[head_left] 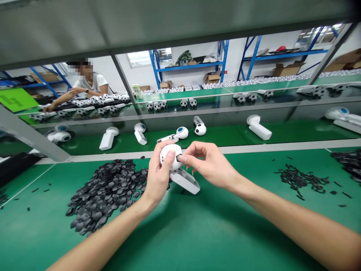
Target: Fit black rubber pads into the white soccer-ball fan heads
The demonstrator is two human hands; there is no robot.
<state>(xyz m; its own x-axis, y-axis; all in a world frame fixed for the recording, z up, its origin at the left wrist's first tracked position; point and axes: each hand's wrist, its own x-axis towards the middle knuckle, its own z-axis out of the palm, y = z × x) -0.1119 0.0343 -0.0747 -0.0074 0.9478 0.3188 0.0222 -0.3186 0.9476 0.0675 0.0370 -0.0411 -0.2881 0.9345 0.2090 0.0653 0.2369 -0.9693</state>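
My left hand [160,173] is closed around the round head of a white device [184,181], thumb pressed on the ball. The device's flat rectangular arm slants down to the right below the ball. At the ball's right side, the thumb and index finger of my right hand [210,163] pinch a small black piece [179,157] against the shell. Whether that piece is seated in the shell cannot be made out. A heap of black plastic pieces [97,195] lies left of my left hand on the green table [191,233].
Smaller black strips [301,180] lie scattered to the right. Beyond the pale rail [242,148], several white devices [259,128] sit on a green conveyor [225,133]. Another person [91,84] works at the far left bench. A slanted metal post [34,131] stands left.
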